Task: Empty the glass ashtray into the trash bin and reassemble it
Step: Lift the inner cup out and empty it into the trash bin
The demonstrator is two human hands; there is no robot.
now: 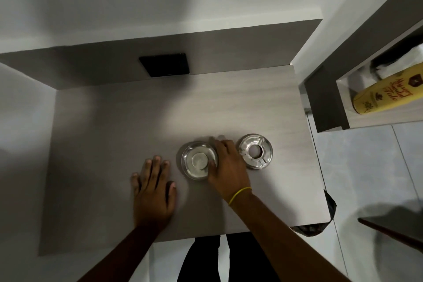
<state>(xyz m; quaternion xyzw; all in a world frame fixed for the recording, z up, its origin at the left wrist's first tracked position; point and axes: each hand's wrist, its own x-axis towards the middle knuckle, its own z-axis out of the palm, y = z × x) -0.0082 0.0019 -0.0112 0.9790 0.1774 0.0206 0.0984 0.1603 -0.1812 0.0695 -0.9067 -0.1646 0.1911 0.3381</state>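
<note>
The ashtray lies in two parts on the grey table (114, 121). Its round bowl (195, 160) sits near the table's middle. My right hand (229, 165) grips the bowl's right rim, thumb inside and fingers curled over the far edge. The ring-shaped lid (256, 151), with a centre hole and notches, rests just right of that hand. My left hand (153, 188) lies flat on the table left of the bowl, fingers spread, holding nothing. A black bag lining the trash bin (320, 224) peeks out below the table's front right corner.
A black square panel (165, 67) is set in the back wall above the table. A yellow talc bottle (389, 91) lies on a shelf at the right. Tiled floor runs right of the table. A dark furniture edge (393, 231) juts in at lower right.
</note>
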